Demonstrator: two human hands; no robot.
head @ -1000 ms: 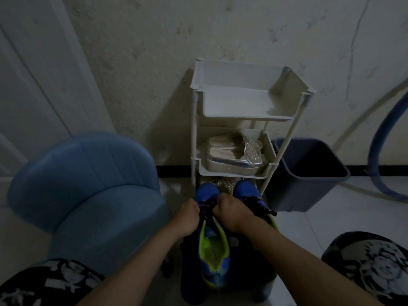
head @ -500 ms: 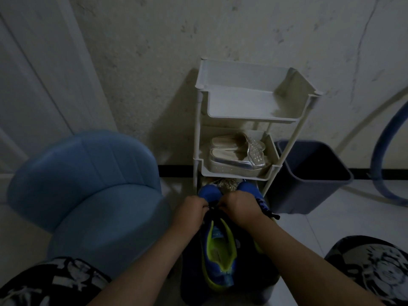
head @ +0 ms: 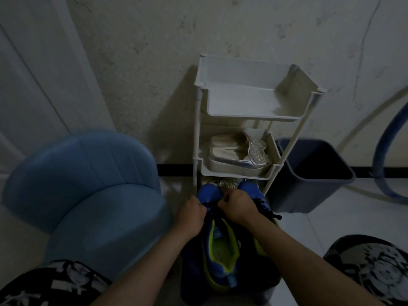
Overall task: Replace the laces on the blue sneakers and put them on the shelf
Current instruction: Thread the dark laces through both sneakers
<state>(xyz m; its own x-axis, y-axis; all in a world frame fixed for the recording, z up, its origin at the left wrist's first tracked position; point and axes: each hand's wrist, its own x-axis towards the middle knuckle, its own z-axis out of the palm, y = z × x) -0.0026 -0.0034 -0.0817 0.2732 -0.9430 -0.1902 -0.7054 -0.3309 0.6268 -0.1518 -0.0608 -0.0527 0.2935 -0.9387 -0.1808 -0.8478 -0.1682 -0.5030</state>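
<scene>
The light is dim. In front of me rises a rough, pale plaster wall [head: 220, 29] with thin cracks, edged at its foot by a black skirting strip [head: 174, 172]. A white plastic tiered shelf [head: 242, 71] stands against it, with a dark grey square plastic bin [head: 309, 195] just to its right. To my left are a white panelled door [head: 33, 74] and a rounded blue upholstered chair [head: 88, 184]. The floor [head: 342, 221] is pale glossy tile.

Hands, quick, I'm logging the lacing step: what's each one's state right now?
Left hand: fingers curled, pinching the dark lace on the blue sneaker.
Right hand: fingers curled, pinching the same lace.
</scene>
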